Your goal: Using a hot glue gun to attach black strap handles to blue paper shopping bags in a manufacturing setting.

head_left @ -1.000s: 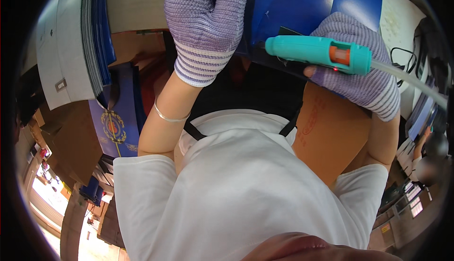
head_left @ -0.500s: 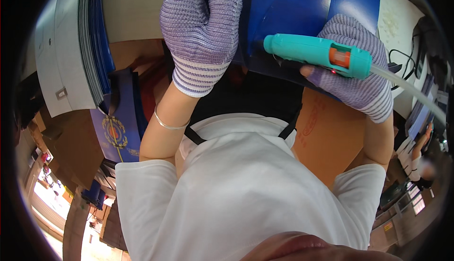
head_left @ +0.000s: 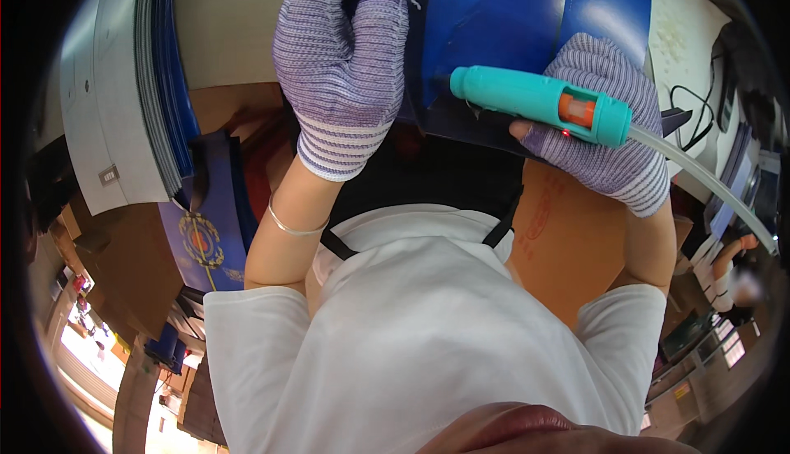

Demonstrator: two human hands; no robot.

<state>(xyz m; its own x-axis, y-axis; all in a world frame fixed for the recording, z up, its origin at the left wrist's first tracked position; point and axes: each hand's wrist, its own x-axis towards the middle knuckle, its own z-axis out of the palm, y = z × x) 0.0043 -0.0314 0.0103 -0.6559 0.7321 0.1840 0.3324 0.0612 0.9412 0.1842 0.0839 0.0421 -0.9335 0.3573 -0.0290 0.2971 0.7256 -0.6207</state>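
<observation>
My right hand (head_left: 609,129), in a purple-and-white striped knit glove with a bare thumb tip, is closed around a turquoise hot glue gun (head_left: 510,94). Its nozzle end points left, and a long translucent glue stick (head_left: 699,162) runs out of its back to the right. Under the gun lies a glossy blue cardboard box (head_left: 494,18) with a gold print, partly cut off by the upper edge. My left hand (head_left: 341,67), gloved alike, is at the box's dark left side, thumb along the edge. Its other fingertips are out of view.
Stacked blue-and-grey boards (head_left: 123,83) stand at the left, above a blue printed bag or panel (head_left: 202,244). A white surface with glue blobs (head_left: 679,38) and a black cable (head_left: 704,116) lie at the right. Brown cardboard (head_left: 568,240) is beside my right arm. Another person (head_left: 728,277) is at far right.
Both hands, the glue gun and the box have shifted slightly left in the picture. The right hand and gun also sit a little lower. Both grips look the same.
</observation>
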